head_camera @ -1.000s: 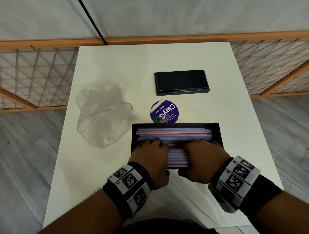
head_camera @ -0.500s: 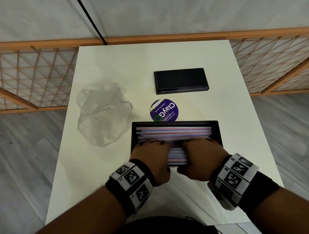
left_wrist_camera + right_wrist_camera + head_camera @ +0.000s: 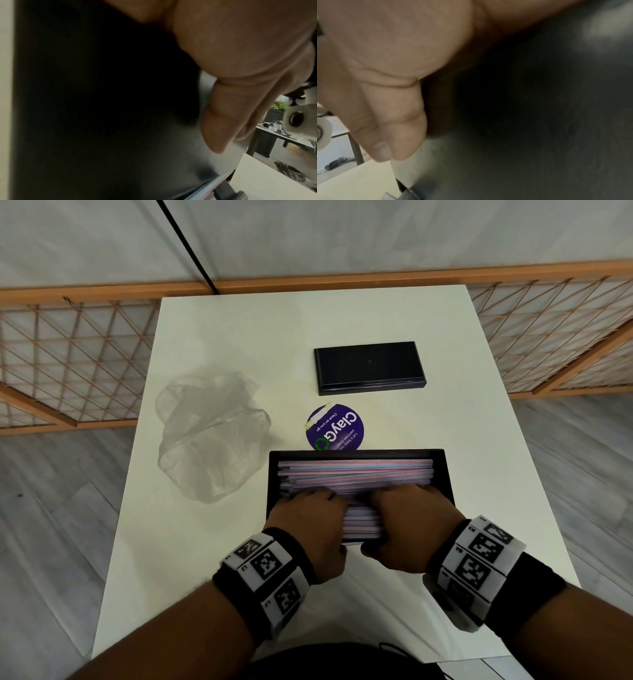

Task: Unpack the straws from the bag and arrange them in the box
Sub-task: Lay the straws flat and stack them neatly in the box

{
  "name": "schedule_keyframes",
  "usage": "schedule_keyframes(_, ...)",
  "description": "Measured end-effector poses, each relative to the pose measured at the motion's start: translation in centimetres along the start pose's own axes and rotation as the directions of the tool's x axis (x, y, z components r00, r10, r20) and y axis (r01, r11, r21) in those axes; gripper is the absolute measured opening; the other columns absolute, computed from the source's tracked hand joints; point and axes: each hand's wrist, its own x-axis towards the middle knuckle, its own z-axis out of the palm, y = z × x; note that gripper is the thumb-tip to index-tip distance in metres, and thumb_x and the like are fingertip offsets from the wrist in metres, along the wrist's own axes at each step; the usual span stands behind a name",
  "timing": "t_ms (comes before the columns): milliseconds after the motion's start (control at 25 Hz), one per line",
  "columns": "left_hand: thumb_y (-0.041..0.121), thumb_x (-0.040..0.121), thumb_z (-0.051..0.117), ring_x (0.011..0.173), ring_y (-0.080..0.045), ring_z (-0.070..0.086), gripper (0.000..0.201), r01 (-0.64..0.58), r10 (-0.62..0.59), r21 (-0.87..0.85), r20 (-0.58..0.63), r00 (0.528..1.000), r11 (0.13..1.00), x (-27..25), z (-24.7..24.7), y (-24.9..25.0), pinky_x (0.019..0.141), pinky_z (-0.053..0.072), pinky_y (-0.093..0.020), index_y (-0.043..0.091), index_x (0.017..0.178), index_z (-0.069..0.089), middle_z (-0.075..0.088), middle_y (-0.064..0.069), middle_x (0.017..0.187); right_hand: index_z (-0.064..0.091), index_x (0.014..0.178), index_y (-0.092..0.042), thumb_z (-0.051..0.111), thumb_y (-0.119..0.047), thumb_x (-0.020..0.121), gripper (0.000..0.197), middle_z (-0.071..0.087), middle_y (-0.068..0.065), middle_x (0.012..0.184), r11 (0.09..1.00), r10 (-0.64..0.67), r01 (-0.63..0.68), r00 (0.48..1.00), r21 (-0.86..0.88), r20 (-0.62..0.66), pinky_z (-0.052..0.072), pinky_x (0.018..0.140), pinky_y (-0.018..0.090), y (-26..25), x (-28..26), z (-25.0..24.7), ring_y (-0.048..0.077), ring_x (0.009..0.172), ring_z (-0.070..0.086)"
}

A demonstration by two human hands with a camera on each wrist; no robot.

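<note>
The open black box (image 3: 356, 453) lies at the table's near middle, filled with pink, blue and white straws (image 3: 356, 474) lying lengthwise. My left hand (image 3: 320, 522) and right hand (image 3: 388, 522) sit side by side on its near half. Their bent fingers press on the straws, and the thumbs lie against the near outer wall. In the left wrist view my thumb (image 3: 231, 108) lies along the dark box wall (image 3: 102, 108). The right wrist view shows the same, thumb (image 3: 393, 121) against the box wall (image 3: 522, 135). The crumpled clear plastic bag (image 3: 209, 436) lies to the left.
The black box lid (image 3: 368, 368) lies flat further back on the white table (image 3: 308, 320). A round purple sticker (image 3: 337, 428) sits just behind the box. An orange lattice fence (image 3: 68, 364) runs behind and beside the table.
Both hands stay on the straws in the box, the fingers shifting slightly over them. The box and the other things on the table have not visibly moved.
</note>
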Motion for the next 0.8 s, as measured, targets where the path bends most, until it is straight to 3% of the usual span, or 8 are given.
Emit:
schedule_keyframes(240,0.048,0.080,0.063,0.120,-0.022,0.054,0.050,0.008,-0.009,0.007,0.024,1.000,1.000,0.02,0.25,-0.05,0.102,0.045,-0.038,0.028,0.125,0.053,0.054,0.004,0.127,0.064,0.108,-0.030,0.054,-0.066,0.064,0.058,0.056,-0.004,0.115,0.997,-0.002,0.002,1.000,-0.071,0.007,0.046,0.095,0.037,-0.18,-0.35,0.17,0.024,0.109,0.056)
schedule_keyframes(400,0.049,0.080,0.064,0.121,-0.022,0.052,0.052,0.013,-0.013,-0.007,0.022,1.000,1.000,0.05,0.02,-0.13,0.103,0.046,-0.040,0.026,0.126,0.052,0.051,0.003,0.128,0.063,0.106,-0.030,0.054,-0.064,0.067,0.053,0.067,-0.007,0.105,0.999,-0.008,0.009,1.000,-0.051,0.025,0.051,0.089,0.032,-0.02,-0.34,-0.32,0.019,0.099,0.065)
schedule_keyframes(560,0.048,0.079,0.066,0.121,-0.023,0.051,0.053,0.002,-0.001,-0.016,0.015,1.000,1.000,-0.32,-0.02,-0.43,0.103,0.046,-0.040,0.025,0.125,0.052,0.050,0.003,0.129,0.064,0.107,-0.030,0.055,-0.062,0.069,0.050,0.062,-0.007,0.109,0.999,-0.007,0.008,1.000,-0.045,0.016,0.047,0.091,0.033,-0.25,-0.69,-0.45,0.022,0.104,0.062)
schedule_keyframes(800,0.049,0.080,0.064,0.124,-0.023,0.051,0.051,0.016,-0.016,-0.002,0.029,0.999,1.000,-0.24,0.18,-0.32,0.103,0.046,-0.041,0.027,0.125,0.053,0.053,0.004,0.129,0.063,0.104,-0.031,0.050,-0.062,0.066,0.050,0.070,-0.008,0.097,1.000,0.020,-0.020,1.000,0.000,0.023,0.054,0.083,0.030,-0.12,-0.58,-0.17,0.017,0.094,0.067)
